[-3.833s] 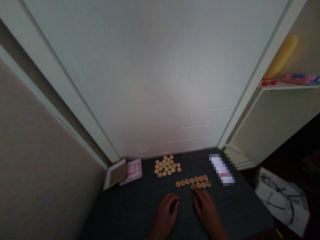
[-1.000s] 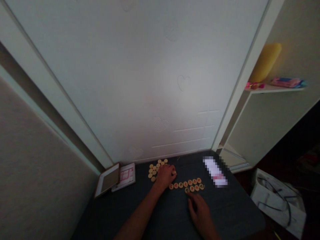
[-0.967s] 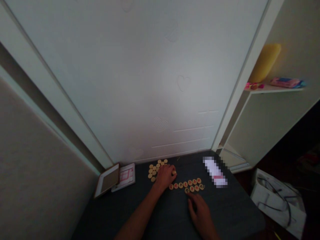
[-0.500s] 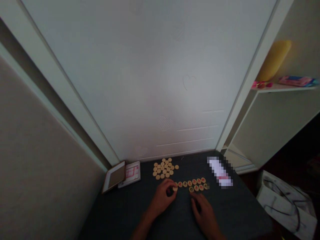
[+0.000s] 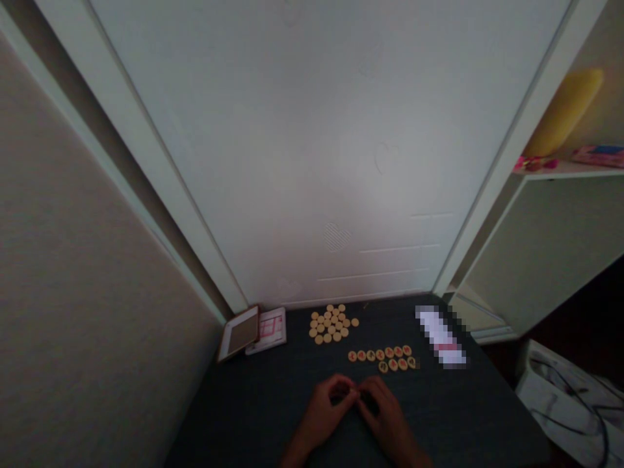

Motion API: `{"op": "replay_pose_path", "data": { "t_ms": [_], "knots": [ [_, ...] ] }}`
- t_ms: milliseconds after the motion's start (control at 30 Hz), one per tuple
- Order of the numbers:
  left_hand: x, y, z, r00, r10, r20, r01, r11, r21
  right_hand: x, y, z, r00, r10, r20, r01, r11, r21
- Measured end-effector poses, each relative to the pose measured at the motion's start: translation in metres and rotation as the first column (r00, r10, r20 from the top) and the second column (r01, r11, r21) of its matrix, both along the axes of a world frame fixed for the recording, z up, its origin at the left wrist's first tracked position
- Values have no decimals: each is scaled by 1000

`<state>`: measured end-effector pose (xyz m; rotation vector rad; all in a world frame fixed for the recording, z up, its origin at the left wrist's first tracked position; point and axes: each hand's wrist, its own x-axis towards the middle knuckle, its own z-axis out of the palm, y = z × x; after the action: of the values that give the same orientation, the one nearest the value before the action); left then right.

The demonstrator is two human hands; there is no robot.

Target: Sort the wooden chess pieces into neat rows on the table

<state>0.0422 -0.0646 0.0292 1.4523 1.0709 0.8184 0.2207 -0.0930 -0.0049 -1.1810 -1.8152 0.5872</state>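
Observation:
My left hand (image 5: 327, 409) and my right hand (image 5: 385, 411) are close together over the dark table (image 5: 244, 416), fingertips meeting around a small round wooden piece (image 5: 354, 391) that is hard to make out. Both hands have curled, pinching fingers. Beyond them lie two short rows of face-up round pieces with red and dark marks (image 5: 385, 359). Farther back sits a cluster of several blank tan round pieces (image 5: 331, 324).
A small framed box (image 5: 238, 333) and a white-and-pink card (image 5: 268, 324) lie at the table's back left. A blurred white object (image 5: 441, 337) lies at the back right. A white panel rises behind; a shelf (image 5: 565, 170) and a bag (image 5: 575, 396) are to the right.
My left hand reached into the blank cluster, took a piece and drew back toward me. Both hands now meet in front of the rows. The camera tilted slightly.

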Motion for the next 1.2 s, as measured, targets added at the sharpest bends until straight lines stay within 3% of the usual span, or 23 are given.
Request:
{"op": "replay_pose_path", "data": {
  "t_ms": [467, 700, 1000, 1200],
  "knots": [
    [5, -1, 2, 998, 67, -2, -67, 998, -16, -1, -2, -2, 999, -34, -31, 32, 999, -43],
    [6, -6, 7, 999, 33, 3, -33, 999, 19, 1, -1, -1, 999, -40, -37, 39, 999, -26],
    [8, -1, -4, 997, 77, -3, -77, 997, -6, 2, -1, 0, 1000, 5, -8, -5, 999, 32],
    [7, -2, 4, 998, 60, 14, -60, 998, -25, 1, -1, -2, 1000, 6, -10, -6, 1000, 18]
  ]
}}
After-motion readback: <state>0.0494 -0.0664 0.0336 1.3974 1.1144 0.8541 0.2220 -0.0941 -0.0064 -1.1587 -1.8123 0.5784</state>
